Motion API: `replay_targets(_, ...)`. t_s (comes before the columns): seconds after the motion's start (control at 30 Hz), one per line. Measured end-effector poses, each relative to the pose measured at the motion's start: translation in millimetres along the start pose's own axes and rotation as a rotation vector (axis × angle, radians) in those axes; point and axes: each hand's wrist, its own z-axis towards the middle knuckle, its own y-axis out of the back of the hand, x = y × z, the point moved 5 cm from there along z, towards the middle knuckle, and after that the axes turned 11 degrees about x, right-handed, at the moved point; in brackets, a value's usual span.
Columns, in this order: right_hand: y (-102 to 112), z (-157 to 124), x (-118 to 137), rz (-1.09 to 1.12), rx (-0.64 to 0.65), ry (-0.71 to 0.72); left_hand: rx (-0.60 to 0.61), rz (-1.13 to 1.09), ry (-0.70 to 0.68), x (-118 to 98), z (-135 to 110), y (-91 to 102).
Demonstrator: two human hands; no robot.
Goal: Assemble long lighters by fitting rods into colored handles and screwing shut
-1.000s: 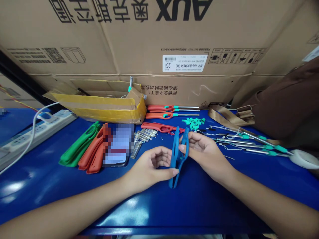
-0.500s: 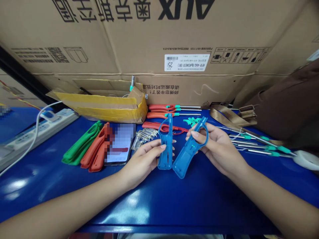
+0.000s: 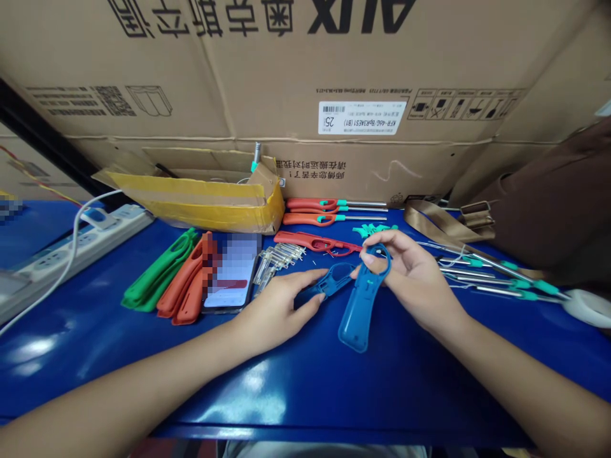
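Head view, blue shell (image 3: 357, 315), pinched near top, right hand (image 3: 414, 275)

Even, moderate light is apparently coming from above, and white glare is spreading across the glossy bench (image 3: 420, 401). The upper-right corner is lying in shade, small print on the carton (image 3: 267, 70) is blurring, and mosaic squares are masking part of the phone (image 3: 233, 294).

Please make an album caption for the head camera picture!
Left hand and right hand, each with a blue shell, at a blue table.
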Motion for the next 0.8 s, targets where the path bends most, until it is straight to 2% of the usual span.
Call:
replay_targets(0.1,-1.6,-0.3,3.0,-0.075,0.029,0.028,0.040,0.068,-0.040,-2.2,-0.5,-0.7)
replay_targets(0.2,-3.8,-0.7,5.2,-0.148,0.049,0.005,-0.003,0.096,-0.058,-4.9,-0.8,3.1)
replay_targets(0.33,-6.7,-1.3,5.5,-0.115,0.093,-0.063,-0.081,0.088,-0.045,-3.5,-0.2,8.1)
replay_targets(0.53,-16.7,-6.2,1.0,-0.108,0.235,-0.094,-0.065,0.206,-0.044,-3.6,-0.4,9.4)
replay_targets(0.63,-18.6,-9.4,5.0,-0.238,0.244,-0.034,-0.087,0.238,-0.032,-10.3,-2.1,15.7)
replay_targets(0.7,-18.8,-11.6,11.1,-0.389,0.271,0.013,-0.055,0.225,-0.041,-15.5,-2.6,16.8)
replay_targets(0.8,-19.7,-16.4,19.4,-0.735,0.414,0.085,0.027,0.259,-0.088,-21.3,-3.1,12.5)
